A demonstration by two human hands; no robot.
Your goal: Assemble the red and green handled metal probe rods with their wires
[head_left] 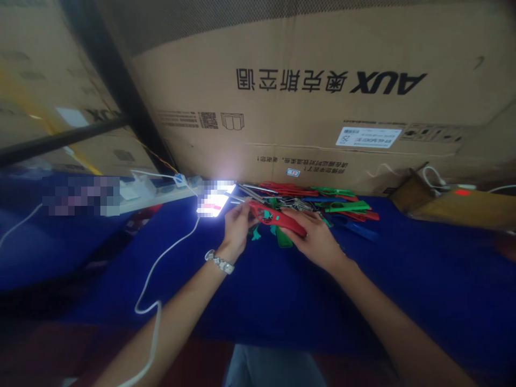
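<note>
Between my two hands is a long-necked red lighter point(282, 219) with teal parts in its side and a metal tube pointing left. My left hand point(237, 224), a bracelet watch on its wrist, pinches the lighter near the tube end. Wrapped round the handle end is my right hand point(316, 236). Just behind lies a heap of similar pieces: red casings point(292, 189), a green casing point(346, 206) and a blue casing point(360, 229), along with metal tubes point(258, 188). Small teal parts point(257, 233) and a green piece point(284, 238) show under the lighter.
A glowing phone point(217, 199) with a white cable point(149, 274) stands left of my hands. Farther left is a white power strip point(149, 200). A large cardboard box point(290, 123) walls off the back. At right sits an open carton point(451, 207) on the blue cloth point(290, 301).
</note>
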